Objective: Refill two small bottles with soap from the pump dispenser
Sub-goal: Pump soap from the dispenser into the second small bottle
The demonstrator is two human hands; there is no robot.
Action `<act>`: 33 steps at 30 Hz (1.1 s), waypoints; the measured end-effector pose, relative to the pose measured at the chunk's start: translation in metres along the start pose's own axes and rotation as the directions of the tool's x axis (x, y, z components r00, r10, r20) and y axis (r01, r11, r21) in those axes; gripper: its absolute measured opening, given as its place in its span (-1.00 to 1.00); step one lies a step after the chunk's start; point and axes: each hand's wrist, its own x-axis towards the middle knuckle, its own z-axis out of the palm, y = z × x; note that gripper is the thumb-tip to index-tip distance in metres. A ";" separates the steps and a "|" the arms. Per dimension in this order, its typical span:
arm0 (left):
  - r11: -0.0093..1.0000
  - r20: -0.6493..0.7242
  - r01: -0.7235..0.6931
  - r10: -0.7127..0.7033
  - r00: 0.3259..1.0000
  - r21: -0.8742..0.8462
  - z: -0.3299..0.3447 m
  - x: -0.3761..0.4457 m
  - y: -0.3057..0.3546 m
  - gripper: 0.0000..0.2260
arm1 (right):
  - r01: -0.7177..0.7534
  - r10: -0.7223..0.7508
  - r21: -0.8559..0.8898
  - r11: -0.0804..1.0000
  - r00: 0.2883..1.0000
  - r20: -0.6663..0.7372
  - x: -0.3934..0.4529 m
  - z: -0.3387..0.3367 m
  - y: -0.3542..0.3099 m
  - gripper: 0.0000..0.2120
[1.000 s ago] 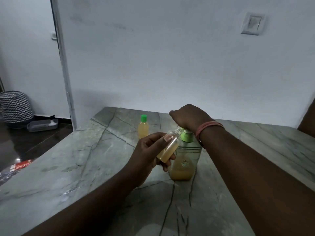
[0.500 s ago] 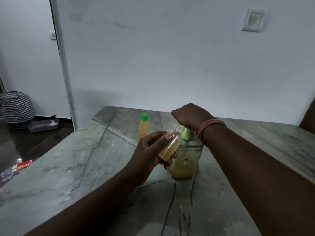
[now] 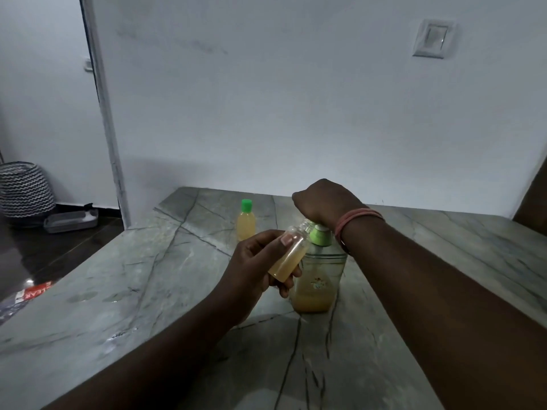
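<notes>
The left hand grips an uncapped small bottle, partly filled with yellowish soap, and tilts its open mouth up against the green top of the pump dispenser, which stands on the grey stone bench. The right hand sits curled on top of the pump head. A second small bottle, green-capped, stands upright farther back on the bench, apart from both hands.

Capped bottle stands behind dispenser; table left bare.
</notes>
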 end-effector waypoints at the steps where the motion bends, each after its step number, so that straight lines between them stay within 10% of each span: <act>1: 1.000 0.002 0.000 0.000 1.000 0.006 0.000 0.000 0.000 -0.75 | 0.003 -0.003 -0.007 1.000 1.000 -0.007 -0.002 -0.002 -0.001 -0.79; 33: 1.000 -0.004 0.004 -0.004 1.000 0.018 0.002 -0.002 0.004 -0.73 | 0.036 -0.032 -0.120 0.992 0.999 0.034 0.000 -0.003 -0.004 -0.75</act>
